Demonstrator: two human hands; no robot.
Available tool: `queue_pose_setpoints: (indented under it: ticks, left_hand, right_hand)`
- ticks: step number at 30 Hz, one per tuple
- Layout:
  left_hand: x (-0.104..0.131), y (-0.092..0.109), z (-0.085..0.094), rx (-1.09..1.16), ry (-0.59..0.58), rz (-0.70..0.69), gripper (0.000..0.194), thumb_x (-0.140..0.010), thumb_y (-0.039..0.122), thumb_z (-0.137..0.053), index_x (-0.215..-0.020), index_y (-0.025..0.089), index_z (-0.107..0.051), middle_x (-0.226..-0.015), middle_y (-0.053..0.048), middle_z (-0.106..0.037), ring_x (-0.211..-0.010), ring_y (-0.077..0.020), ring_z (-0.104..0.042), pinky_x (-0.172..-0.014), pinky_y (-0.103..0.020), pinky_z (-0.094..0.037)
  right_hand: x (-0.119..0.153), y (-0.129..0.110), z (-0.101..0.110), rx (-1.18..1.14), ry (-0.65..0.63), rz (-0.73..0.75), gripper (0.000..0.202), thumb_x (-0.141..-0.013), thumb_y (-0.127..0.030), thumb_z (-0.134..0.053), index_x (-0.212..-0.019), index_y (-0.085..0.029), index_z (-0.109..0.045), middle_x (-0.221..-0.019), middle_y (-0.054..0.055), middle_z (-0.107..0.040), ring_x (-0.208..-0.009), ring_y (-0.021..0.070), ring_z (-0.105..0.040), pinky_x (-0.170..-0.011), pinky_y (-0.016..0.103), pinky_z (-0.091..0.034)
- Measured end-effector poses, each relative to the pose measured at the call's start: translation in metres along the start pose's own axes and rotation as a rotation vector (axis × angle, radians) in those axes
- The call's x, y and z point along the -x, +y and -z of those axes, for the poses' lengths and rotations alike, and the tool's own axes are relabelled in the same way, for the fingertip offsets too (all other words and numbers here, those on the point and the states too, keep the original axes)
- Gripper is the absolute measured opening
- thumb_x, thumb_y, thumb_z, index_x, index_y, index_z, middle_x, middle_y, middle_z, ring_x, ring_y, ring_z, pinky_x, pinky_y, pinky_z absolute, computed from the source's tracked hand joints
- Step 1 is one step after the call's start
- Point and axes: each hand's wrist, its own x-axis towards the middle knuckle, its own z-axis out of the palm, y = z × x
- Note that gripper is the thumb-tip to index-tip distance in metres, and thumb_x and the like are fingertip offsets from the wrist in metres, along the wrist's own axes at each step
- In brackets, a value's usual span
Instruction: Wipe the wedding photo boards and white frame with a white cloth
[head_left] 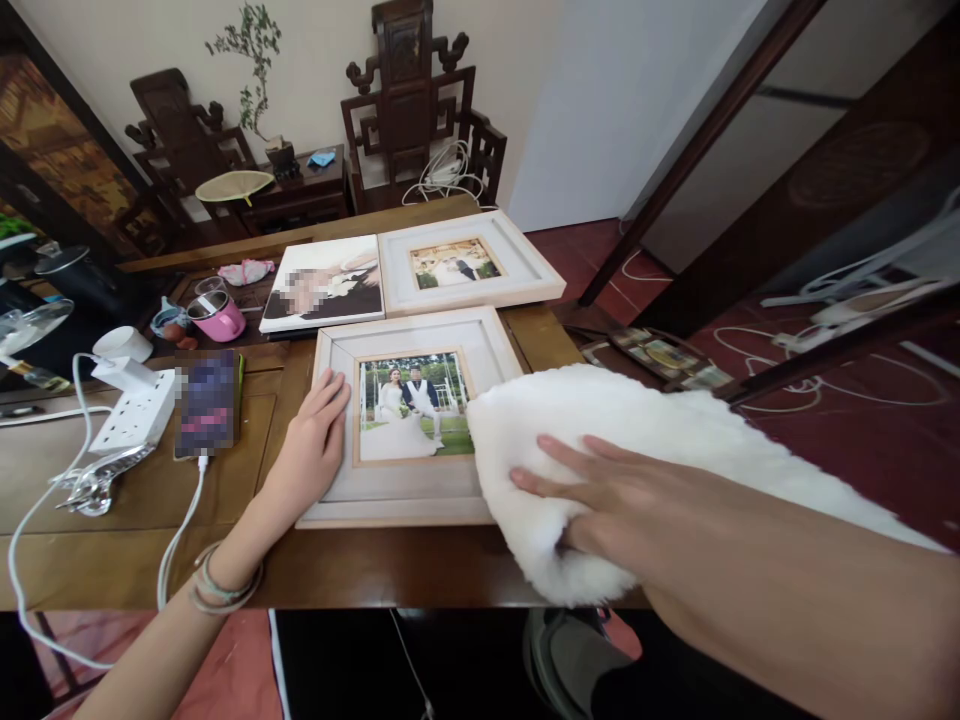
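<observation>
A pale picture frame (412, 503) lies on the wooden table (360, 570), with a photo (412, 405) of two people seated outdoors in its middle. My left hand (315, 440) grips the frame's left edge, fingers together over the border. In my right hand (611, 490) is a thick white fluffy cloth (690, 420). Its fingers press into the pile, and the thumb is partly hidden in a fold. The cloth covers the frame's right side and trails off to the right, beyond the table edge.
Behind are a second pale frame (532, 277) and a photo panel (367, 300). To the left lie a phone (208, 405) on a charging cable, a power strip (135, 415), a pink mug (217, 318) and a dark kettle (79, 285). Carved chairs (405, 90) stand along the wall.
</observation>
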Motion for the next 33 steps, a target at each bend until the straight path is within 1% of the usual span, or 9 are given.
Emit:
queue_pose_setpoints:
  ticks: [3,5,9,13,19,22,26,30,33]
  left_hand:
    - [0.000,0.000,0.000,-0.005,-0.012,-0.005,0.042,-0.093,0.020,-0.036,-0.130,0.010,-0.053,-0.141,-0.015,-0.049,-0.140,-0.0269,-0.031,-0.114,-0.049,-0.029]
    - [0.000,0.000,0.001,-0.009,-0.027,-0.011,0.043,-0.094,0.019,-0.035,-0.131,0.009,-0.052,-0.142,-0.016,-0.048,-0.140,-0.0268,-0.030,-0.114,-0.049,-0.028]
    - [0.000,0.000,0.002,-0.007,-0.041,-0.014,0.043,-0.094,0.019,-0.034,-0.132,0.009,-0.051,-0.142,-0.016,-0.047,-0.141,-0.0264,-0.030,-0.115,-0.049,-0.027]
    - [0.001,-0.001,0.001,-0.003,-0.047,-0.017,0.044,-0.093,0.018,-0.034,-0.133,0.009,-0.051,-0.143,-0.016,-0.046,-0.141,-0.0264,-0.029,-0.115,-0.048,-0.027]
    - [-0.001,0.004,0.003,0.029,-0.002,-0.014,0.042,-0.093,0.017,-0.035,-0.128,0.009,-0.056,-0.138,-0.016,-0.051,-0.138,-0.0274,-0.035,-0.114,-0.047,-0.030]
    - [-0.002,0.008,0.006,0.055,0.003,-0.010,0.040,-0.092,0.017,-0.037,-0.126,0.014,-0.058,-0.139,-0.012,-0.050,-0.136,-0.0262,-0.038,-0.112,-0.045,-0.034]
    - [-0.001,0.006,0.005,0.042,0.005,-0.006,0.041,-0.092,0.017,-0.037,-0.128,0.015,-0.056,-0.141,-0.011,-0.049,-0.138,-0.0266,-0.035,-0.113,-0.047,-0.032]
    - [0.002,0.001,0.002,0.014,0.006,-0.004,0.041,-0.093,0.018,-0.037,-0.130,0.011,-0.054,-0.140,-0.014,-0.051,-0.139,-0.0262,-0.034,-0.113,-0.050,-0.030]
    - [0.002,0.000,0.000,0.015,0.015,-0.006,0.041,-0.093,0.019,-0.037,-0.130,0.011,-0.054,-0.140,-0.014,-0.051,-0.139,-0.0259,-0.034,-0.113,-0.050,-0.031]
  right_hand:
    - [-0.009,-0.003,0.004,0.015,-0.117,0.003,0.038,-0.061,-0.003,-0.057,-0.091,-0.023,-0.071,-0.141,0.007,-0.049,-0.135,0.0348,-0.034,-0.108,0.054,-0.033]
    - [-0.027,0.002,0.007,0.075,-0.128,-0.032,0.046,-0.062,0.002,-0.051,-0.098,-0.019,-0.070,-0.146,0.008,-0.041,-0.138,0.0364,-0.025,-0.106,0.058,-0.034]
    - [-0.069,0.028,0.008,0.223,0.035,-0.102,0.057,-0.062,0.008,-0.046,-0.112,-0.009,-0.066,-0.148,0.015,-0.036,-0.138,0.0410,-0.020,-0.104,0.062,-0.033]
    - [-0.107,0.048,0.011,0.295,0.225,-0.111,0.060,-0.065,0.009,-0.044,-0.120,-0.008,-0.062,-0.148,0.016,-0.035,-0.138,0.0407,-0.023,-0.102,0.060,-0.035]
    - [-0.173,0.012,0.020,0.337,0.245,0.135,0.055,-0.072,0.003,-0.052,-0.122,-0.017,-0.060,-0.155,0.007,-0.025,-0.141,0.0378,-0.013,-0.107,0.066,-0.019]
    - [-0.198,-0.005,0.021,0.320,0.246,0.184,0.050,-0.076,0.002,-0.049,-0.121,-0.017,-0.061,-0.152,0.008,-0.032,-0.141,0.0362,-0.017,-0.109,0.063,-0.017]
    - [-0.202,0.001,0.024,0.339,0.217,0.190,0.044,-0.077,0.003,-0.046,-0.114,-0.013,-0.064,-0.143,0.011,-0.046,-0.137,0.0332,-0.027,-0.109,0.057,-0.020]
    - [-0.184,0.022,0.030,0.373,0.172,0.146,0.044,-0.075,0.004,-0.047,-0.110,-0.014,-0.065,-0.135,0.012,-0.055,-0.134,0.0311,-0.033,-0.106,0.056,-0.023]
    - [-0.164,0.039,0.035,0.363,0.121,0.045,0.042,-0.074,0.002,-0.048,-0.108,-0.015,-0.067,-0.126,0.014,-0.060,-0.124,0.0286,-0.047,-0.106,0.052,-0.024]
